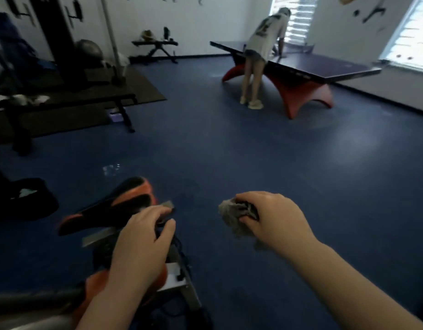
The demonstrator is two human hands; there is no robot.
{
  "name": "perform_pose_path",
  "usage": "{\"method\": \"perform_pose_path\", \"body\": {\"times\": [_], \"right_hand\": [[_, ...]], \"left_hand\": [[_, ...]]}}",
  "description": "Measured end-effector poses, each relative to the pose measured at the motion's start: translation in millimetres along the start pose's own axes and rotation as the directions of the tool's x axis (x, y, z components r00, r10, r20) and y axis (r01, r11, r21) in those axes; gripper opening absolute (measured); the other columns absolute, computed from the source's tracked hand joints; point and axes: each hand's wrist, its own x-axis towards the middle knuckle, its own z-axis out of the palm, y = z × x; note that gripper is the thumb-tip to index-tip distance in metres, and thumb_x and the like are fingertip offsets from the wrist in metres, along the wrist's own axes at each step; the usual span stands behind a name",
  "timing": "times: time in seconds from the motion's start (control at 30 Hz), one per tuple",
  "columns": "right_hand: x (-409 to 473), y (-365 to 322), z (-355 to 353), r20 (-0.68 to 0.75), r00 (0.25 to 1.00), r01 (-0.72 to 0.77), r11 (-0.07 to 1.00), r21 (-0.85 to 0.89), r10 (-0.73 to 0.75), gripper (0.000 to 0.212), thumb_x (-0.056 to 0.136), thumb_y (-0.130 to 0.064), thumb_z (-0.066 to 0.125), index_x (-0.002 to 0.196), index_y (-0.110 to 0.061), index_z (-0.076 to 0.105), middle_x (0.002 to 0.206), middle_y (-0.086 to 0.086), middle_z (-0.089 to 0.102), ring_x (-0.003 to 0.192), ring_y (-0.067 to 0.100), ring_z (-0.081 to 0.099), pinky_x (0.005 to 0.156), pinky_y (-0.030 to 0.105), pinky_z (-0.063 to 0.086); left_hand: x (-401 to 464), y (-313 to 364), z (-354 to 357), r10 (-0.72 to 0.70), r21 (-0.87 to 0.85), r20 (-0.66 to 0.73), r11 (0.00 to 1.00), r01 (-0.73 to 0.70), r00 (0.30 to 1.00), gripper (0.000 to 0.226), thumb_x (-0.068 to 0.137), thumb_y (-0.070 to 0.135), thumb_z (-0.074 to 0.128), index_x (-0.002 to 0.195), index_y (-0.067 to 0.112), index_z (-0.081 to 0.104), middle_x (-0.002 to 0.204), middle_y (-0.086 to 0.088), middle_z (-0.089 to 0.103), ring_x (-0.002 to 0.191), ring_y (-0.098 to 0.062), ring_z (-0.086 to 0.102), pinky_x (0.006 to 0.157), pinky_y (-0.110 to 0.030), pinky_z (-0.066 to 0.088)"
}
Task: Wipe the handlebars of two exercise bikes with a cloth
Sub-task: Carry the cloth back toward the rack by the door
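Observation:
An orange and black exercise bike (105, 210) stands at the lower left, seen from above, its saddle pointing left. My left hand (139, 248) hovers over the bike's frame just behind the saddle, fingers curled and slightly apart, with nothing visibly in it. My right hand (274, 217) is held out over the blue floor to the right of the bike, shut on a crumpled grey cloth (231, 217). The bike's handlebars are not in view.
A weight bench (70, 103) on a dark mat lies at the left. At the far right stands a table tennis table (324, 65) on red legs, with a person (260, 55) leaning over it. Blue floor (253, 151) spreads between.

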Motion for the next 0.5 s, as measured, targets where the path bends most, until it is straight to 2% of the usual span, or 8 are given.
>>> {"method": "perform_pose_path", "body": {"times": [0.1, 0.2, 0.4, 0.5], "right_hand": [[-0.4, 64.1, -8.8, 0.035, 0.995, -0.09, 0.996, -0.009, 0.09, 0.035, 0.088, -0.031, 0.058, 0.122, -0.037, 0.055, 0.122, -0.018, 0.06, 0.11, 0.011, 0.056, 0.084, 0.026, 0.046], [16.1, 105.0, -9.0, 0.024, 0.99, -0.136, 0.99, 0.025, 0.136, 0.033, 0.087, -0.028, 0.058, 0.119, -0.037, 0.057, 0.119, -0.017, 0.062, 0.108, 0.012, 0.056, 0.084, 0.027, 0.047], [87.6, 150.4, 2.8, 0.059, 0.99, -0.13, 0.989, 0.066, 0.127, 0.03, 0.086, -0.03, 0.06, 0.116, -0.036, 0.059, 0.116, -0.017, 0.063, 0.106, 0.011, 0.058, 0.082, 0.026, 0.047], [137.8, 171.5, 2.9, 0.059, 0.993, -0.104, 0.994, 0.046, 0.101, 0.031, 0.085, -0.033, 0.062, 0.115, -0.036, 0.059, 0.115, -0.017, 0.063, 0.106, 0.011, 0.058, 0.082, 0.025, 0.046]], "left_hand": [[14.2, 36.1, 42.2, 0.028, -0.009, 0.052, 1.0, -0.028, 0.998, 0.026, 0.089, 0.033, 0.054, 0.113, 0.028, 0.062, 0.124, 0.013, 0.057, 0.118, -0.008, 0.049, 0.098, -0.029, 0.041], [36.3, 57.7, 71.9, 0.063, 0.021, 0.083, 0.998, -0.065, 0.995, 0.027, 0.09, 0.034, 0.053, 0.116, 0.029, 0.06, 0.127, 0.015, 0.055, 0.119, -0.006, 0.047, 0.096, -0.026, 0.039], [109.1, 70.4, 117.6, 0.066, 0.062, 0.083, 0.996, -0.071, 0.994, 0.028, 0.09, 0.035, 0.051, 0.116, 0.028, 0.06, 0.126, 0.015, 0.055, 0.117, -0.006, 0.046, 0.093, -0.022, 0.034], [157.0, 75.1, 143.3, 0.031, 0.053, 0.073, 0.998, -0.035, 0.997, 0.03, 0.091, 0.037, 0.049, 0.118, 0.03, 0.058, 0.128, 0.016, 0.053, 0.118, -0.005, 0.045, 0.095, -0.027, 0.038]]}}
